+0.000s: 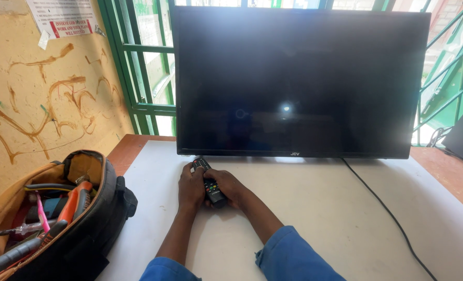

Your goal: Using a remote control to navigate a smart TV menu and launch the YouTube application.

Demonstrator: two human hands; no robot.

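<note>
Both hands close around a black remote control [208,182], the left hand [191,186] cupping its near-left side and the right hand [227,186] wrapped over its right edge and lower end. Only the top of the remote, with its coloured buttons, sticks out past the fingers (it points at the screen ahead). The remote lies low over the white tabletop [314,208], just short of the base of a flat black television [299,78], which stands upright directly beyond the grip with its screen dark. From the television's lower right a black cable [387,211] trails across the table, well to the right of the hands. Blue sleeves [288,257] cover both forearms nearer the camera. Well apart to the left of the grip, an open tool bag [93,208] sits at the table's edge, holding 1 orange-handled tool [74,200] among others.
</note>
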